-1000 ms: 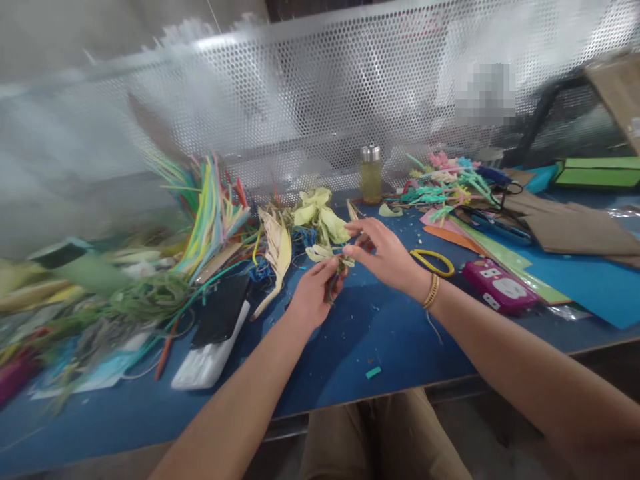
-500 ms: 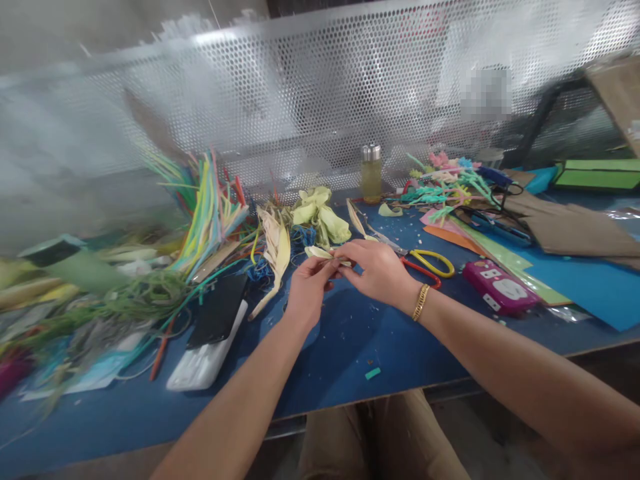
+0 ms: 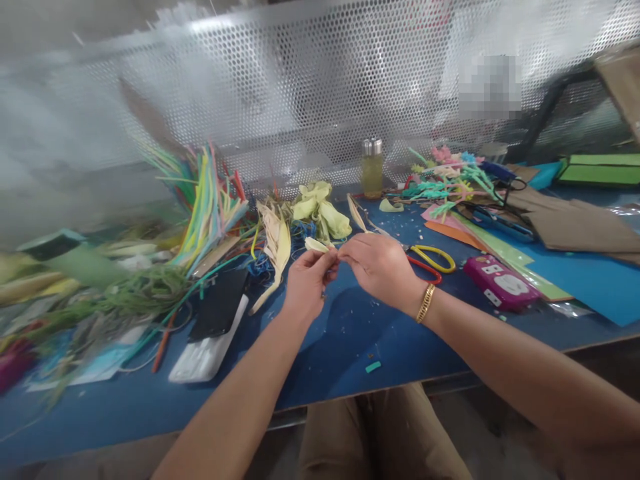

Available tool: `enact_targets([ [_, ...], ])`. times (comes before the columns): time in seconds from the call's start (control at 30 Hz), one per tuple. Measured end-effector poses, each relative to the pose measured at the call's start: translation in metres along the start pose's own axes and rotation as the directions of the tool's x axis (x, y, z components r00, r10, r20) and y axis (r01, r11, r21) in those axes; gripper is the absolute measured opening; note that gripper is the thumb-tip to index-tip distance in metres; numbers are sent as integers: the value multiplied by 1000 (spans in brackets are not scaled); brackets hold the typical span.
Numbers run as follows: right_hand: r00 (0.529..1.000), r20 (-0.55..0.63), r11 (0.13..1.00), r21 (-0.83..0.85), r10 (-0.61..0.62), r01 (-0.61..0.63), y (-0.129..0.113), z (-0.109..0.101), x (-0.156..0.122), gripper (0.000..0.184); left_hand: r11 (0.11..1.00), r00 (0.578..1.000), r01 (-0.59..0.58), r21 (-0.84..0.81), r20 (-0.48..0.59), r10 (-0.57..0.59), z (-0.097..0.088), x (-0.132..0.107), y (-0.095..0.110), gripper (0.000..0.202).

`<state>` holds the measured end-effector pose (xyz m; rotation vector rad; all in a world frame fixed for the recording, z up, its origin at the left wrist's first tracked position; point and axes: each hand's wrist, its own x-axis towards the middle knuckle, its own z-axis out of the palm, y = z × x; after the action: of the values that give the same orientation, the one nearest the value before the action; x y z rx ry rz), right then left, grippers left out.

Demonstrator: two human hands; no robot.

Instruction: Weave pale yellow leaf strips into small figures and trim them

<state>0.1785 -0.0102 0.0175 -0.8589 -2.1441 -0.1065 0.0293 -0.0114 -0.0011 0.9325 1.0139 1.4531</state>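
My left hand [image 3: 306,281] is closed in a pinch on a small pale yellow-green piece of corn husk [image 3: 316,245], whose tip sticks up above the fingers. Right beside it, my right hand [image 3: 377,265] has its fingers pressed together, fingertips meeting those of the left. What sits between the right fingertips is hidden. Just beyond the hands lie a dry corn husk [image 3: 274,250] and a crumpled bunch of pale green husk [image 3: 323,212]. Scissors with red and yellow handles [image 3: 434,259] rest to the right of my right wrist.
On the left are a black phone [image 3: 219,305] on a white case, a bundle of coloured pipe cleaners [image 3: 207,207] and green string [image 3: 145,293]. A bottle [image 3: 371,170] stands at the back by a perforated metal screen [image 3: 320,100]. Rightward are a magenta box [image 3: 500,282] and coloured paper [image 3: 590,283].
My right hand has shifted slightly right and its fingers have drawn back from the husk piece, leaving the fingertips of both hands meeting. The left hand keeps its pinch.
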Motion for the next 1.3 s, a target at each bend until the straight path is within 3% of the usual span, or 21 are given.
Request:
enact_targets([
  [0.23, 999, -24, 999, 13, -43, 44, -4, 3, -1, 23, 996, 998, -62, 57, -10, 62, -3, 1, 0, 30],
  [0.33, 1000, -21, 995, 93, -18, 20, -2, 4, -1, 22, 997, 997, -64, 48, 35, 63, -7, 3, 0, 30],
  [0.47, 977, -75, 934, 318, 198, -165, 13, 1, 2, 18, 996, 985, -84, 30, 151, 79, -14, 7, 0, 36],
  [0.57, 928, -134, 902, 319, 348, -292, 32, 3, 5, 26, 991, 976, -124, 48, 184, 113, -16, 10, -2, 39],
  [0.63, 906, -62, 863, 337, 419, -377, 42, 8, 4, 36, 989, 969, -136, 55, 214, 121, -15, 10, -2, 38],
  [0.7, 863, 99, 753, 447, 495, -483, 46, 13, 3, 45, 986, 961, -149, 69, 243, 129, -15, 10, -3, 35],
  [0.8, 788, 299, 486, 654, 538, -580, 41, 18, 1, 49, 981, 950, -159, 114, 288, 120, -14, 9, -2, 31],
  [0.9, 756, 405, 274, 758, 515, -593, 34, 16, 3, 39, 980, 946, -138, 146, 314, 86, -13, 8, -2, 29],
  [0.97, 754, 427, 216, 782, 499, -585, 31, 13, 4, 30, 985, 948, -107, 134, 312, 60, -12, 7, -3, 28],
  [1.17, 816, 345, 257, 829, 464, -497, 27, 14, 5, 30, 998, 958, 20, 55, 284, -34, -9, 6, -6, 28],
  [1.3, 827, 315, 276, 836, 466, -474, 23, 20, 3, 28, 997, 968, 7, 78, 250, -26, -7, 8, -10, 19],
])
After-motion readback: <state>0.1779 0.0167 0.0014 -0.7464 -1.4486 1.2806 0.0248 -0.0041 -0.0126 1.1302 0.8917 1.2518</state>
